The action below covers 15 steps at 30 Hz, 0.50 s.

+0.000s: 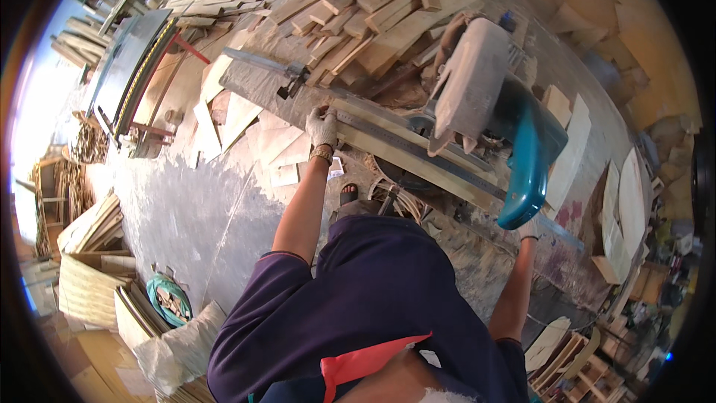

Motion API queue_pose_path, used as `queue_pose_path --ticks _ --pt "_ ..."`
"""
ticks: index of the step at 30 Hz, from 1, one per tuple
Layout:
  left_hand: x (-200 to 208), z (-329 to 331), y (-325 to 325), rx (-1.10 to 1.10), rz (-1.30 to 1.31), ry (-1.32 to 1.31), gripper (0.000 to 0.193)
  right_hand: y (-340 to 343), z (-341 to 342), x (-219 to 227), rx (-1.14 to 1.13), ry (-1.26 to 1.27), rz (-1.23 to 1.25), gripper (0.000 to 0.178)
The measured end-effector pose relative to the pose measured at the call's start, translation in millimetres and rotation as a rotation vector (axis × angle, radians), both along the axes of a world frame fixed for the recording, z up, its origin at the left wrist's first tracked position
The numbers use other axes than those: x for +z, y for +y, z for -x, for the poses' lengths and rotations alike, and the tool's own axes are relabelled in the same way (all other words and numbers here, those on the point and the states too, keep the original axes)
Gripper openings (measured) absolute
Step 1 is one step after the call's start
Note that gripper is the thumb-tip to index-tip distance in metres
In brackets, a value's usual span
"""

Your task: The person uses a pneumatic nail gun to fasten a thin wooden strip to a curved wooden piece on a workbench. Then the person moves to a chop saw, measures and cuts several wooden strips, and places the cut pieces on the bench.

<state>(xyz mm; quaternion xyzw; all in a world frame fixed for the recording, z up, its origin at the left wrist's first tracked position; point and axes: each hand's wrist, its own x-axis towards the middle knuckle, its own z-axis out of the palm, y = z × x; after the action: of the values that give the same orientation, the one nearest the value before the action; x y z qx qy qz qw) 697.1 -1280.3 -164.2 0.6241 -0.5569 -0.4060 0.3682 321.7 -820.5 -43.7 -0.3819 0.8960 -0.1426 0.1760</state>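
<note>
My left hand [322, 128], in a pale work glove, is closed at the left end of a long wooden strip [418, 166]. Its fingers curl at the strip's end, partly out of sight. The strip lies along a metal ruler rail [414, 147], and a second light board [395, 128] runs beside the rail's far side. Above their right part stands a teal power saw [531, 168] with a dusty grey guard [471, 82]. My right hand [528, 230] is beside the lower end of the saw's teal housing, which hides most of its fingers.
Cut boards [373, 11] are piled on the bench behind the saw. A metal stop clamp [292, 78] sits on the rail at the left. Another machine table [138, 60] stands far left. Wood offcuts [242, 123] lie left of the bench, and pale curved panels [626, 201] lie right.
</note>
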Motion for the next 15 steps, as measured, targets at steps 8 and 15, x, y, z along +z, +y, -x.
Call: queue_pose_path --ticks 8,15 --pt "0.6 -2.7 7.8 -0.056 0.008 0.163 0.033 -5.1 -2.9 -34.7 -0.269 -0.027 0.022 0.033" --pt "-4.2 -11.6 0.9 -0.122 -0.012 0.221 0.032 -21.8 -11.8 -14.2 -0.314 0.204 0.085 0.043"
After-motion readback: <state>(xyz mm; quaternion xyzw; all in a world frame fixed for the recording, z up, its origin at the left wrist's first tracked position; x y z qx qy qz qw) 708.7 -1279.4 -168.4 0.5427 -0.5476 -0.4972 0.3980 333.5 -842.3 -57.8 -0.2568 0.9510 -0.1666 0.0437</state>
